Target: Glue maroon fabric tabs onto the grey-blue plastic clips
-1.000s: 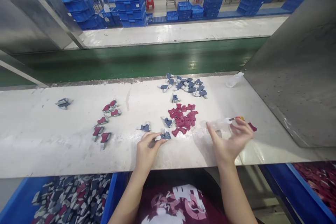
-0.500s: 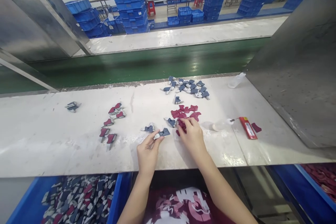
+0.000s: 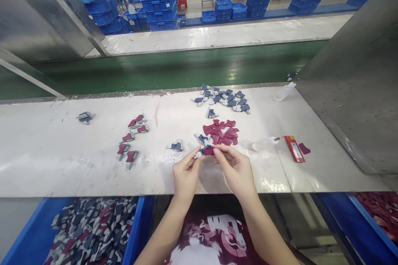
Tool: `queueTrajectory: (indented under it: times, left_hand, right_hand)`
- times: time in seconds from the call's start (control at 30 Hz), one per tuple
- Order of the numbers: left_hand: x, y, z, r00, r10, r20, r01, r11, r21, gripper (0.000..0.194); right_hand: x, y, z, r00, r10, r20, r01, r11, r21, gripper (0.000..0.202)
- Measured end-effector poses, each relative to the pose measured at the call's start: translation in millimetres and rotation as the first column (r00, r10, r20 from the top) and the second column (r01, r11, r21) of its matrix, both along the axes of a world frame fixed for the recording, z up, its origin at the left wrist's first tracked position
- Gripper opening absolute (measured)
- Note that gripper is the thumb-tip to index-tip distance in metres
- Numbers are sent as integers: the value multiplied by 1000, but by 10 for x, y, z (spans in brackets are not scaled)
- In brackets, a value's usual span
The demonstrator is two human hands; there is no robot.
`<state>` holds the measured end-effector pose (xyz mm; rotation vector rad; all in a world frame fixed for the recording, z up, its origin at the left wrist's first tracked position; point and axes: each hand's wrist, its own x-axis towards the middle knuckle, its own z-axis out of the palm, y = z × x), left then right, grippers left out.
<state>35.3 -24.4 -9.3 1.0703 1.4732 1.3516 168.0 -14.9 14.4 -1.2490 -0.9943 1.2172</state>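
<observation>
My left hand (image 3: 187,172) pinches a small grey-and-navy plastic part (image 3: 199,154) above the worktable. With closed fingertips my right hand (image 3: 238,169) holds a maroon piece (image 3: 208,151) against the navy face of that part. Just behind my fingers lies a pile of maroon pieces (image 3: 222,132). Two navy-and-grey parts lie close by, one left of my left hand (image 3: 177,145) and another behind the held part (image 3: 202,138). Farther back is a cluster of navy-and-grey parts (image 3: 228,98).
Parts with maroon faces (image 3: 127,137) lie at the left. To the right are a clear bottle (image 3: 264,144), a red box (image 3: 294,149) and another bottle (image 3: 284,92). A blue bin (image 3: 141,219) of parts stands below the table edge. A metal panel (image 3: 351,91) bounds the right side.
My right hand has come away from the maroon pile with one piece. My left hand has moved right with its part, and the two now meet.
</observation>
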Motion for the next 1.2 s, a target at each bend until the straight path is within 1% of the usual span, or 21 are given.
queueTrajectory:
  times: [0.1,0.2,0.4,0.5,0.67,0.77,0.83,0.9,0.97,1.1,1.17,1.2]
  left_hand:
    - [16,-22,8,1000,-13,-21,13,1000,18,38]
    - [21,-31,23,999,-28,-36,29,999,31,37]
    - [33,-24,42,995,-65,-78,68,997,38,33]
    - [38,-25,49,995,-66,-81,69,997,40,32]
    - [55,-27,70,998,-67,-19,67,998,18,34]
    - [84,-18,102,997,-61,57,61,998,2,39]
    - [114,-5,139,995,-36,98,37,999,0,37]
    - [147,8,184,991,3,131,-3,1000,3,32]
    - [177,14,230,988,29,155,-30,1000,6,28]
    - [205,1,300,985,25,173,-26,1000,3,27]
    - [201,-7,327,983,20,184,-20,1000,0,26]
    - [196,-9,342,982,18,186,-18,1000,0,26]
  right_hand:
    - [8,-5,-15,1000,-16,25,16,1000,0,25]
    - [42,8,-4,999,-5,42,5,1000,14,24]
    - [74,20,18,1000,-9,-4,9,1000,-27,26]
    - [69,14,4,1000,-18,9,18,1000,-10,24]
    - [48,-11,-11,993,-62,102,54,996,71,21]
    - [26,-50,-10,971,-127,200,94,981,170,16]
    - [10,-84,-2,948,-179,263,105,956,274,15]
    - [-4,-114,10,923,-228,309,103,922,372,18]
    - [-16,-134,22,906,-264,330,102,894,436,23]
    - [-33,-138,31,889,-335,311,156,861,484,27]
    - [-27,-127,36,900,-335,281,177,867,467,24]
    - [-15,-117,42,913,-318,256,185,882,434,21]
